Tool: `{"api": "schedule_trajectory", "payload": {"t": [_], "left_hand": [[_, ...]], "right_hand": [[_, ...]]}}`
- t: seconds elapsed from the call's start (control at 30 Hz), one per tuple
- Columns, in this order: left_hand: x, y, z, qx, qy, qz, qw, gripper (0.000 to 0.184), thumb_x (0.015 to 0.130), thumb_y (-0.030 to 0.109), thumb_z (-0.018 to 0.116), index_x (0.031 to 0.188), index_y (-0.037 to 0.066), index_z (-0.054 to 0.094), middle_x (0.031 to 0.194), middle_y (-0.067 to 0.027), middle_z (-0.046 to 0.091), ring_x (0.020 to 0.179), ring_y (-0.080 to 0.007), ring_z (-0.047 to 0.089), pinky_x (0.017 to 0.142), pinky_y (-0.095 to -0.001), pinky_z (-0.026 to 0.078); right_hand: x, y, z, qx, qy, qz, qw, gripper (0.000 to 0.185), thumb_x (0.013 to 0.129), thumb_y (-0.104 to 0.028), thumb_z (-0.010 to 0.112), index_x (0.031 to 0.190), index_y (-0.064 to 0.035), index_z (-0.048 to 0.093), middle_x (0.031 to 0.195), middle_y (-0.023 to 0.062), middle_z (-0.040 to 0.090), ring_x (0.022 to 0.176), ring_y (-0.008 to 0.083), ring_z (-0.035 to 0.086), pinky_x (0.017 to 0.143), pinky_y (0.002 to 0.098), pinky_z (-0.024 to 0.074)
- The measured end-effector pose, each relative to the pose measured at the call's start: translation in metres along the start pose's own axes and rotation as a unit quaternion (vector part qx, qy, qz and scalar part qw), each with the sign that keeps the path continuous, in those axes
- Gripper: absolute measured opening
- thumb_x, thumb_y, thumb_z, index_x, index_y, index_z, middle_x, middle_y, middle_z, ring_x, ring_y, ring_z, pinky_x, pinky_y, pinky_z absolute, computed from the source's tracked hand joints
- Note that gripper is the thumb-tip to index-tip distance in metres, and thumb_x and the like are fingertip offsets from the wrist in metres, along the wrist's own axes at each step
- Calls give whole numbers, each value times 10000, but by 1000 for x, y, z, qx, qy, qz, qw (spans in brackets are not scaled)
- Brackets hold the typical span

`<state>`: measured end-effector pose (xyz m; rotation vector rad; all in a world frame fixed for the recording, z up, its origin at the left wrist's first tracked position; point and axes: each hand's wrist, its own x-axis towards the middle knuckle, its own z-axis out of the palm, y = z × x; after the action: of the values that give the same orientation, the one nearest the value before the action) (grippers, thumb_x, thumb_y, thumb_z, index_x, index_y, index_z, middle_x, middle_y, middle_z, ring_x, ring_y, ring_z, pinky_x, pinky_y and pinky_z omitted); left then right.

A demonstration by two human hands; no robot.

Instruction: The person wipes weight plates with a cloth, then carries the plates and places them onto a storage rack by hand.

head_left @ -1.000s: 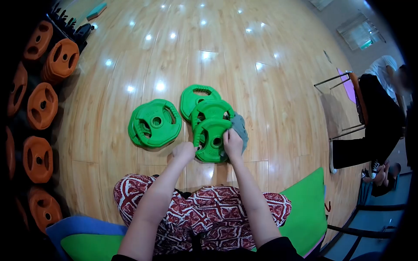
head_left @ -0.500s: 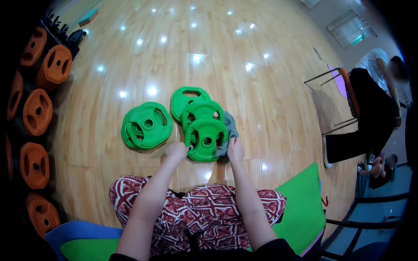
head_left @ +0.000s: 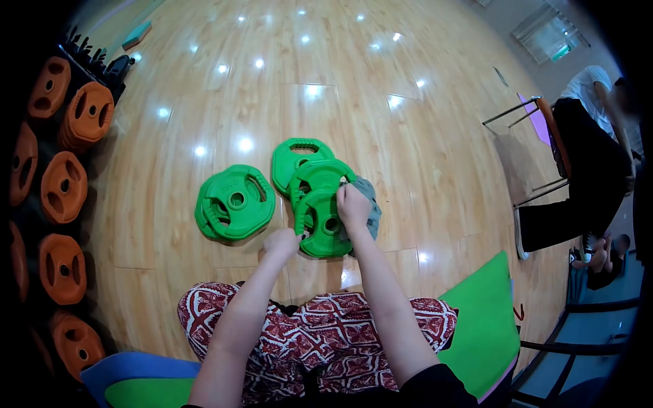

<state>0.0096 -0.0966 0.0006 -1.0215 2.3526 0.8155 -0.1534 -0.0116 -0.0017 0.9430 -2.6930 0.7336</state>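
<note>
In front of my crossed legs, a green weight plate (head_left: 315,244) leans on another green plate (head_left: 318,175), with a third one (head_left: 288,162) behind them. My left hand (head_left: 281,243) is closed on the left edge of the front plate. A grey cloth (head_left: 371,212) is bunched in my closed right hand (head_left: 353,207), at the upper right part of the front plate. That hand and the cloth cover the plate's right side. More green plates (head_left: 235,217) lie stacked to the left, apart from my hands.
Orange weight plates (head_left: 62,268) fill a rack on the left. Green mats (head_left: 479,319) lie beside me on the wooden floor (head_left: 258,95). At right, a person in dark trousers (head_left: 588,163) sits on a chair (head_left: 554,139); another person (head_left: 605,265) sits farther off.
My right hand has moved with the cloth from the front plate's lower right edge, up and inward over its upper right part. My left hand keeps its hold. The view has shifted slightly.
</note>
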Motion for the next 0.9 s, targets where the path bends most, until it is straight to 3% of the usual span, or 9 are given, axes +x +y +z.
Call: {"api": "schedule_trajectory", "payload": {"t": [0.13,0.2,0.33,0.4,0.53,0.73,0.8,0.83,0.9], "left_hand": [[-7,4,-4,-15,-1,7,1000,357,810,371,505,919,48,611,915,-162,604,855,-315,581,705,-418,459],[-5,5,-3,-6,3,8,1000,357,809,373,506,913,49,613,908,-162,606,853,-315,581,702,-419,459],[-3,0,2,1,24,25,999,386,811,387,493,858,24,615,861,-177,607,812,-324,582,693,-429,454],[-2,-1,3,3,21,30,999,381,813,379,492,853,21,615,856,-178,607,803,-321,586,690,-427,456],[1,2,1,15,-11,6,1000,334,812,358,507,879,53,625,881,-154,614,829,-310,591,694,-410,463],[-1,1,4,1,12,21,1000,334,806,357,513,870,51,631,886,-151,615,836,-307,592,686,-409,468],[0,2,2,8,15,17,1000,330,798,354,522,876,54,634,892,-146,616,839,-309,592,685,-408,470],[-1,2,1,6,14,16,1000,330,798,354,522,876,54,634,892,-146,616,839,-309,592,685,-408,470],[-6,7,0,-8,36,1,999,343,805,347,518,830,20,615,853,-175,609,812,-327,587,692,-418,459]], "right_hand": [[-23,41,-10,-22,-29,46,998,273,809,-268,438,664,-57,532,643,160,563,586,331,559,514,426,430],[-26,54,-15,35,22,147,988,282,809,-256,430,692,-35,559,627,180,556,584,344,554,515,425,425],[-5,34,-27,158,45,214,963,292,805,-253,433,710,-15,574,631,197,552,583,354,547,522,425,424],[10,-2,-15,181,78,172,965,267,786,-245,474,670,-23,566,616,180,553,548,345,542,504,418,425],[-8,-66,23,25,72,-135,988,225,729,-221,545,554,-95,483,515,85,525,451,253,535,415,361,420],[-9,-27,18,4,86,-222,971,217,730,-225,540,556,-135,448,474,42,499,410,211,519,384,340,412],[-7,-3,10,-60,89,-92,990,228,761,-249,504,570,-130,469,480,64,512,405,246,515,381,369,405],[-6,-3,11,-61,87,-92,990,228,761,-249,504,570,-130,469,480,64,512,405,246,515,381,369,405],[-3,-5,11,-63,88,62,992,256,794,-280,460,598,-119,495,491,96,525,405,286,511,385,403,398]]}}
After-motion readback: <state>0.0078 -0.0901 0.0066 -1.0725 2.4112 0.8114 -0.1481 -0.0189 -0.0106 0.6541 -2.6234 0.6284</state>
